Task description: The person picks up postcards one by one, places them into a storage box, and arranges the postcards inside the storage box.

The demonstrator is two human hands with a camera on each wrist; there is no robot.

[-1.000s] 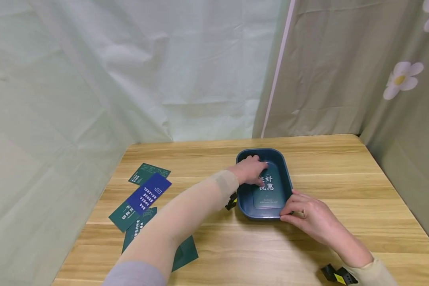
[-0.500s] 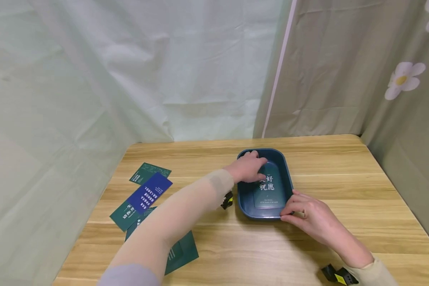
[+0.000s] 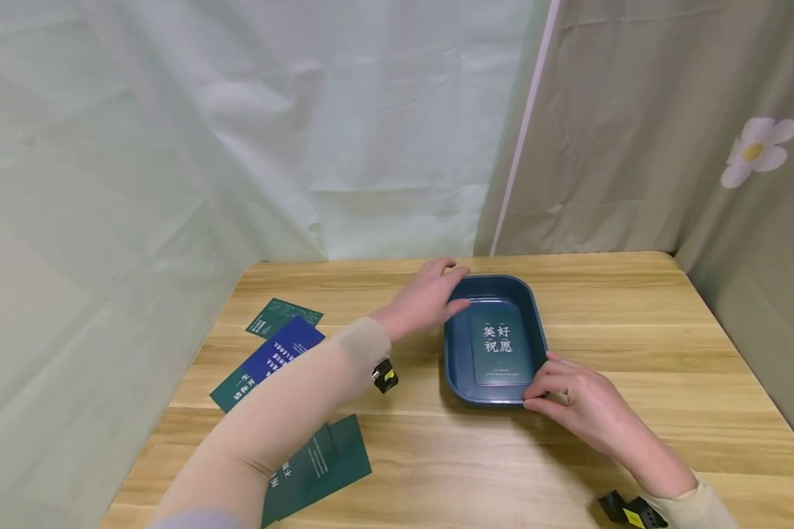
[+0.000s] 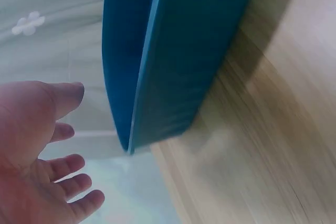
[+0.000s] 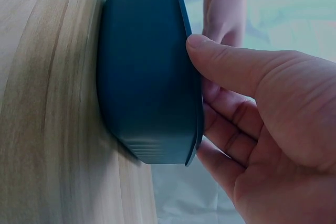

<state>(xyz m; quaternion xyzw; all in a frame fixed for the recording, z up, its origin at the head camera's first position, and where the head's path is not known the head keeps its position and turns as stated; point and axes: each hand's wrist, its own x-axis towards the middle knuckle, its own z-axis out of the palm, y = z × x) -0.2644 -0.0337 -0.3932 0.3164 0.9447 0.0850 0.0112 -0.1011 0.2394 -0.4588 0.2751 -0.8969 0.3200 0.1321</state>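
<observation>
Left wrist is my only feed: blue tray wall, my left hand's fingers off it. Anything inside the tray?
Observer: Yes. The head view shows a dark green card with white characters lying on the floor of the tray.
Operator: Anything holding the tray?
Observer: The right hand, which pinches the tray at its near right corner.
Operator: Other cards out?
Observer: Yes. Left of the tray on the table, a blue card overlaps some green cards.
</observation>
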